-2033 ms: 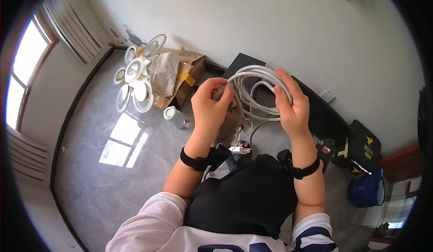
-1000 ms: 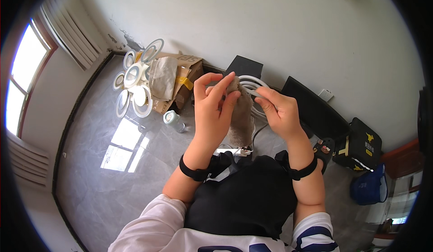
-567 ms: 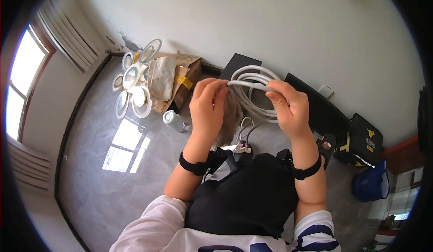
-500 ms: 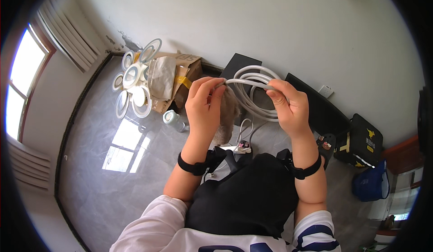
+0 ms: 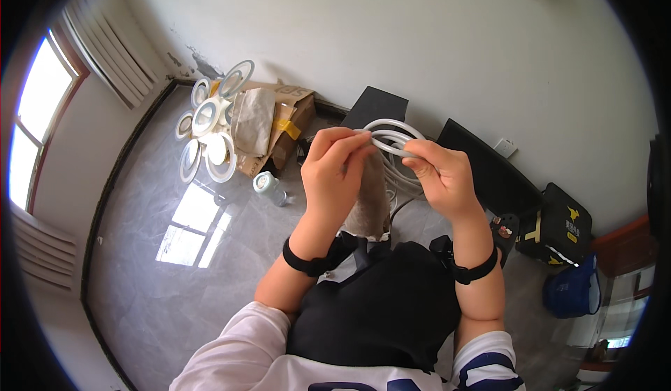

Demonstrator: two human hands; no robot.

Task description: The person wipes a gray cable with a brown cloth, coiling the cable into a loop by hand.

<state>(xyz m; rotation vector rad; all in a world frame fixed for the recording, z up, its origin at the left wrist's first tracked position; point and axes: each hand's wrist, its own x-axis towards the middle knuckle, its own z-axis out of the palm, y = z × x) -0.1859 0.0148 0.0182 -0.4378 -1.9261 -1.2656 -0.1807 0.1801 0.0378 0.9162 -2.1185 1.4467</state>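
Observation:
A loose coil of white cable (image 5: pixel 393 123) is held up in front of me, its loops hanging behind my hands. My left hand (image 5: pixel 330 175) pinches the cable between thumb and fingers at the coil's left side. My right hand (image 5: pixel 447 183) grips it a short way to the right, fingers curled round it. A short stretch of cable runs between the two hands. Below the coil and partly behind my left hand is a fuzzy grey-brown thing (image 5: pixel 368 205), whose kind I cannot make out.
A light with several round rings (image 5: pixel 206 117) lies by a cardboard box (image 5: pixel 302 110) at the left. A lidded clear bottle (image 5: pixel 268 187) stands nearby. Along the wall are a black box (image 5: pixel 377 108) and long black panel (image 5: pixel 482 160); right, a black bag (image 5: pixel 559 226) and blue bin (image 5: pixel 570 292).
My left hand has moved right, closer to my right hand, which shifted slightly left. The cable between them is shorter, and the loops have drawn together beyond the hands.

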